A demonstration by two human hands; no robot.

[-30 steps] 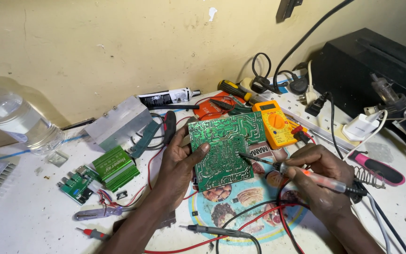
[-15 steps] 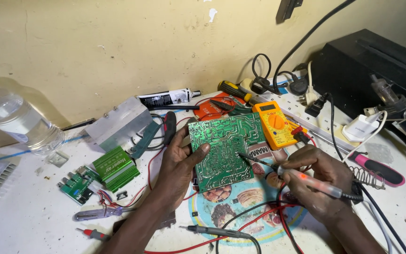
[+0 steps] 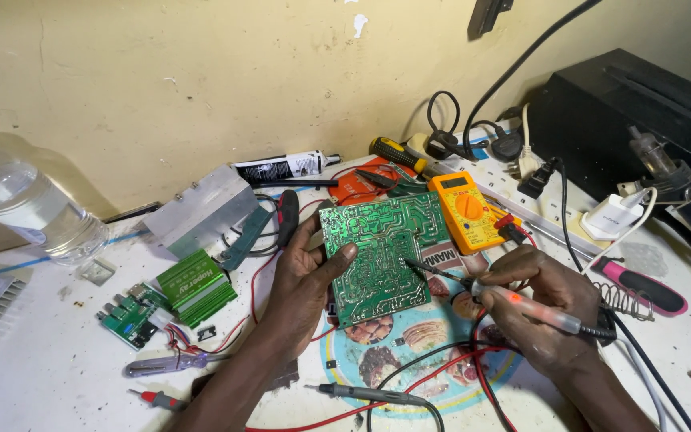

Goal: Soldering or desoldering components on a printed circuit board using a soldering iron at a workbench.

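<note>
Left hand (image 3: 305, 276) grips green circuit board (image 3: 381, 256) tilted; right hand (image 3: 545, 308) pinches probe (image 3: 513, 302), tip on solder side, mid-check; black probe (image 3: 361, 392) lies unused near wrist

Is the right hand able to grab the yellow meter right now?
Probably not straight away: the right hand already holds a probe pen. The yellow meter lies close, uncovered, just beyond it.

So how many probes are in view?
2: one probe in the right hand, tip on the green circuit board; another probe lies loose on the table near the front edge.
</note>
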